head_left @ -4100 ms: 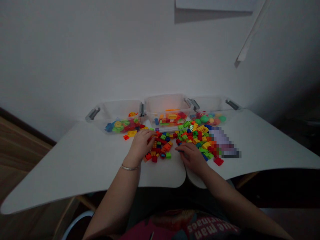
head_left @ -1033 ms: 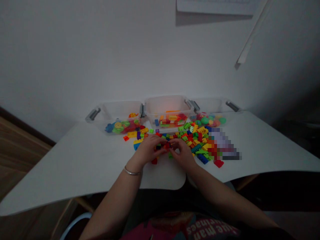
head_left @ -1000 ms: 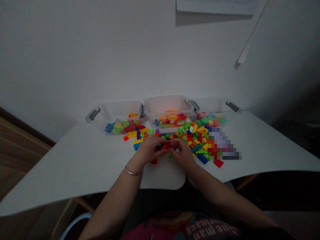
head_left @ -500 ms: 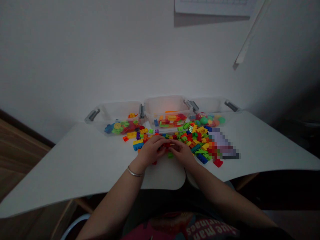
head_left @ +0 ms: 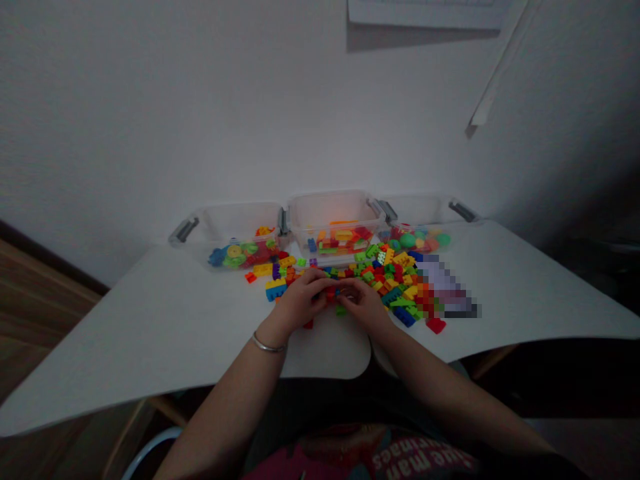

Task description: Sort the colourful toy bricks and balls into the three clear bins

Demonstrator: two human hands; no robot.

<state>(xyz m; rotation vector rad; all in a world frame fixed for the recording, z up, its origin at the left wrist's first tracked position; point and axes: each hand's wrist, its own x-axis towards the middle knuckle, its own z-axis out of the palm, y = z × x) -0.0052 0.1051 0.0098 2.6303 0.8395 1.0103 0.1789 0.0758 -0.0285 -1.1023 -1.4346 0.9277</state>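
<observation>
A silver bangle (head_left: 267,348) and a shirt (head_left: 285,463) with pale lettering (head_left: 425,455) are worn.

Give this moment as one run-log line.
left hand: fingers around red block | right hand: fingers beside it, grip unclear | loose blocks: on table, near hands | clear bins: beyond loose blocks

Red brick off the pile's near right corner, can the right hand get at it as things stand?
Probably yes: the red brick lies uncovered on the table, a short reach outward from the right hand, though that hand seems busy with a small red piece.
</observation>
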